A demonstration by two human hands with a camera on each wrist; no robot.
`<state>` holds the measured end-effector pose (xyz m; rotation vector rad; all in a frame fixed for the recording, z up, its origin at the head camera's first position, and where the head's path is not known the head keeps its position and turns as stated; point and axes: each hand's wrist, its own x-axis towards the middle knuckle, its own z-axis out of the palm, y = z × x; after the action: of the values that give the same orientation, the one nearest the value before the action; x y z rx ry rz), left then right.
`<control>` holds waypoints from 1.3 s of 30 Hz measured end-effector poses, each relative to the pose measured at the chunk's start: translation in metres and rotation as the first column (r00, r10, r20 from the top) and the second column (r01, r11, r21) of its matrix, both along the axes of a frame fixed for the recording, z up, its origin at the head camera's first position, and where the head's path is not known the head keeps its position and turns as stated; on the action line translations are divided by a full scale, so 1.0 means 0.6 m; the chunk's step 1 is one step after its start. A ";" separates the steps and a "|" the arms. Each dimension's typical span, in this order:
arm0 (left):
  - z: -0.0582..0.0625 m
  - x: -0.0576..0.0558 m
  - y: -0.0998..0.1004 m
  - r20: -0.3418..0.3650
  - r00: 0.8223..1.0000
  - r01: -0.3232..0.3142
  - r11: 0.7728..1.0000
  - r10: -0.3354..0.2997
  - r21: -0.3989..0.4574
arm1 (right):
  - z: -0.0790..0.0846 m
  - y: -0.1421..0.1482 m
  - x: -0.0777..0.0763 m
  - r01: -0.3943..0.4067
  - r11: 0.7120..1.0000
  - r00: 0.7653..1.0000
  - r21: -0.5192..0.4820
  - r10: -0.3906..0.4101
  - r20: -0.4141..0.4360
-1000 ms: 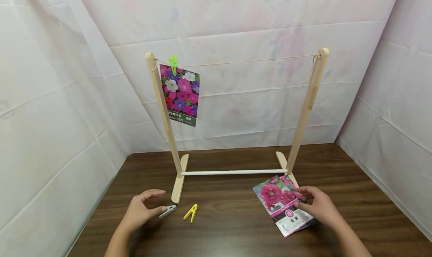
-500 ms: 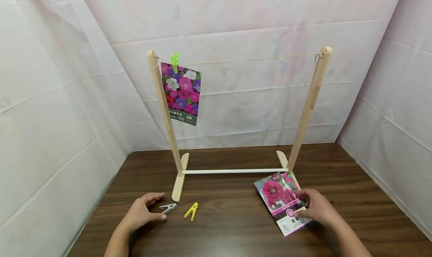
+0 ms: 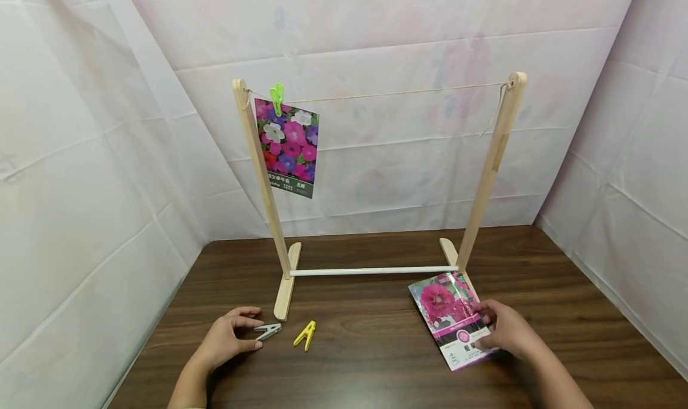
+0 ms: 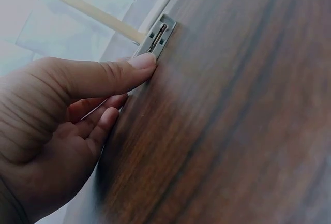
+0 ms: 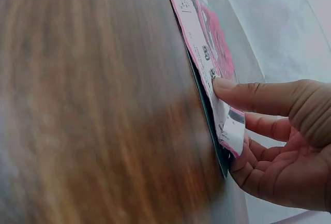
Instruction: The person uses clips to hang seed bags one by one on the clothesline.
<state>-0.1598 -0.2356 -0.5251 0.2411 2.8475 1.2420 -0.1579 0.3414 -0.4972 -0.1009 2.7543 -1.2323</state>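
Observation:
My left hand (image 3: 228, 338) is low over the table at the left, its thumb and fingertips at the two leg ends of a grey clothespin (image 3: 272, 330). In the left wrist view the thumb presses against the near end of that clothespin (image 4: 163, 31). A yellow clothespin (image 3: 305, 335) lies just right of it. At the right, my right hand (image 3: 505, 328) pinches the side edge of a seed packet (image 3: 448, 322) with a pink flower. The right wrist view shows the thumb on top and the packet's corner (image 5: 234, 133) bent up. Another packet's dark edge (image 5: 207, 113) shows underneath.
A wooden stand with a left post (image 3: 261, 176), a right post (image 3: 491, 170) and a white crossbar (image 3: 371, 271) stands behind the hands. A green clothespin (image 3: 277, 100) holds a petunia packet (image 3: 290, 149) on its string (image 3: 398, 94). White cloth (image 3: 376, 176) surrounds the table (image 3: 355, 361).
The left thumb has come off the grey clothespin, dropped lower, and now closes in from its near side. The right hand has pulled the top packet slightly right, over the one beneath.

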 end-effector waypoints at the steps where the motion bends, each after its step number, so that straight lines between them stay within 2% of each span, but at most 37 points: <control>1: 0.000 0.001 -0.001 0.001 1.000 -0.001 1.000 0.001 0.014 | -0.001 0.002 0.000 0.006 1.000 1.000 -0.022 -0.006 0.005; 5: -0.002 0.005 -0.002 0.026 1.000 -0.018 0.994 0.015 0.108 | -0.005 0.008 -0.001 0.028 0.997 0.999 -0.076 -0.027 0.018; 7: -0.003 0.006 -0.003 0.054 0.998 -0.043 0.989 0.036 0.141 | -0.004 0.011 -0.002 0.047 0.997 0.998 -0.069 -0.045 0.036; 13: -0.004 0.008 -0.004 0.119 0.988 -0.118 0.979 0.099 0.165 | -0.003 0.017 -0.003 0.092 0.995 0.995 -0.029 -0.091 0.048; 19: -0.004 0.008 -0.005 0.128 0.987 -0.122 0.972 0.097 0.201 | -0.002 0.023 -0.003 0.095 0.992 0.995 -0.079 -0.094 0.021; 24: -0.002 0.011 -0.005 0.149 0.985 -0.128 0.956 0.091 0.264 | 0.000 0.027 -0.002 0.095 0.985 0.995 -0.147 -0.097 -0.005; 31: 0.000 0.009 -0.007 0.149 0.984 -0.144 0.933 0.100 0.329 | -0.001 0.031 -0.002 0.092 0.949 0.995 -0.300 -0.100 -0.010; 39: 0.003 0.006 -0.004 0.143 0.983 -0.161 0.914 0.115 0.372 | 0.013 0.029 -0.005 0.149 0.912 0.989 -0.382 -0.139 0.054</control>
<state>-0.1565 -0.2377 -0.5233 -0.0317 2.5367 1.7726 -0.1608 0.3590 -0.4896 0.0850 2.4953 -1.7882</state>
